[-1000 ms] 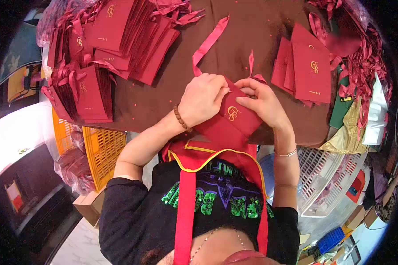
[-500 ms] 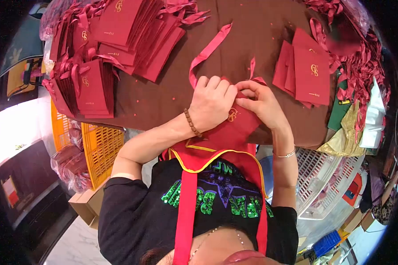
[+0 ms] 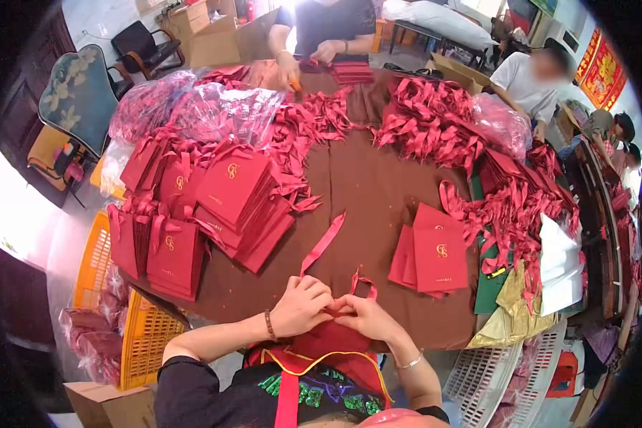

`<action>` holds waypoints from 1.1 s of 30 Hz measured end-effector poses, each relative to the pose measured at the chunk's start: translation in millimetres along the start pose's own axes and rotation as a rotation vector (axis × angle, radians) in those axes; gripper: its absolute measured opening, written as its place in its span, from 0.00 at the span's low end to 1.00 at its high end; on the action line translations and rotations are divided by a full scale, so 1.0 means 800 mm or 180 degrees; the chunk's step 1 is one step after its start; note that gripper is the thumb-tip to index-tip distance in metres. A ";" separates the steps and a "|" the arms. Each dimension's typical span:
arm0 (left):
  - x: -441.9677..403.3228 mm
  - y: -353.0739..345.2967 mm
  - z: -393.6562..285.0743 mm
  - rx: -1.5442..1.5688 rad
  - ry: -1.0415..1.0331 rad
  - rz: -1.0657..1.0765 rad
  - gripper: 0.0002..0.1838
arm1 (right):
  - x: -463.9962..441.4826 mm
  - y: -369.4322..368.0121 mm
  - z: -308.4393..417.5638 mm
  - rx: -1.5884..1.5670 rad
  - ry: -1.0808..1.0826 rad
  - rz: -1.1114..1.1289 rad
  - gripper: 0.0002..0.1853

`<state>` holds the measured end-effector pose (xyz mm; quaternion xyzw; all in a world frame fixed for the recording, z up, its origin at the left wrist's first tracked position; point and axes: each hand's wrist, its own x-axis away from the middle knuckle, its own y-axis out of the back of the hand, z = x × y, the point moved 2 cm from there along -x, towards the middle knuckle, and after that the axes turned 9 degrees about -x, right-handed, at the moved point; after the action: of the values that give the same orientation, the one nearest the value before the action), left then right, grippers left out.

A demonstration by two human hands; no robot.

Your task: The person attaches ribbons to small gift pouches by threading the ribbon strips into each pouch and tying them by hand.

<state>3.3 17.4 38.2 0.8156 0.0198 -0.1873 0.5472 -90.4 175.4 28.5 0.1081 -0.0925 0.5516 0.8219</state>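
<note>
My left hand is closed at the table's near edge, with a long red ribbon running up from it across the cloth. Close beside it, my right hand pinches with thumb and fingers where a short ribbon loop stands up. Both hands meet over a red gift bag, mostly hidden under them and against the red apron. The exact grip of the fingertips cannot be made out. To the right lies a small pile of red bags with gold lettering; to the left, larger stacks have ribbon handles.
A brown cloth covers the table. Ribbon heaps and plastic-wrapped bundles lie farther back. An orange crate and white basket flank me below. Across the table a person handles red pieces; another person sits at right.
The view has tilted up, bringing the far table and other people into sight. My hands stay together at the bag and ribbon, now lower in the picture.
</note>
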 end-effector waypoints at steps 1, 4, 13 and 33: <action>0.001 0.003 0.000 -0.0004 -0.0018 -0.0016 0.14 | 0.000 -0.001 -0.001 0.0026 0.0049 0.0026 0.12; 0.004 0.004 0.008 0.0348 0.0312 0.0363 0.14 | 0.002 -0.006 0.004 0.0108 0.0134 0.0061 0.12; 0.005 -0.010 0.040 0.0943 0.0503 0.1151 0.13 | 0.016 -0.028 0.016 0.1458 0.0454 -0.0528 0.12; -0.017 -0.011 0.066 0.2795 0.0185 0.4622 0.09 | 0.020 -0.061 0.018 0.1685 0.1542 -0.0363 0.08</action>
<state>-26.5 -24.3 16.9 0.7688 -0.5691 0.2407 0.1647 -39.7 167.3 43.2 0.1883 0.2571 0.5194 0.7929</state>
